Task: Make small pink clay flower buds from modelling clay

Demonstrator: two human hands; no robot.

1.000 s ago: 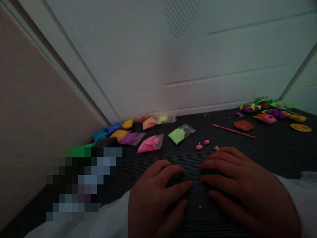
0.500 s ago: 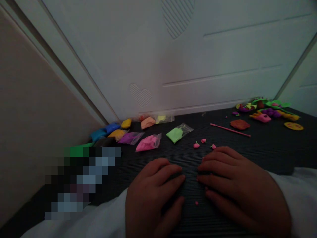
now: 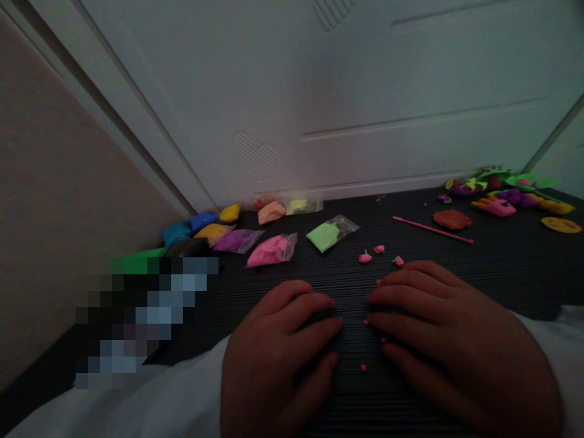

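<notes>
On the dark ridged tabletop (image 3: pixel 255 286) both my hands rest palm down, some way apart. My left hand (image 3: pixel 283 359) has its fingers spread a little, with nothing visible in them. Opposite it, my right hand (image 3: pixel 456 347) lies with fingers stretched out; what is under its palm is hidden. Tiny pink clay balls sit by its fingertips, and one pink ball (image 3: pixel 363 367) lies between the hands. Just beyond the right hand are three small pink clay buds with green bits, among them a bud (image 3: pixel 364 258) at the left. A pink modelling stick (image 3: pixel 433 230) lies farther back.
Bags of coloured clay line the back left, including a pink bag (image 3: pixel 272 250) and a light green bag (image 3: pixel 329 233). A flat reddish-brown clay piece (image 3: pixel 451 219) and finished clay figures (image 3: pixel 499 205) stand at the back right. A white panel (image 3: pixel 274 79) rises behind.
The view has tilted down slightly, so things appear higher in the picture. My right hand has shifted a little to the right, showing more of the tiny balls; my left hand is nearly still.
</notes>
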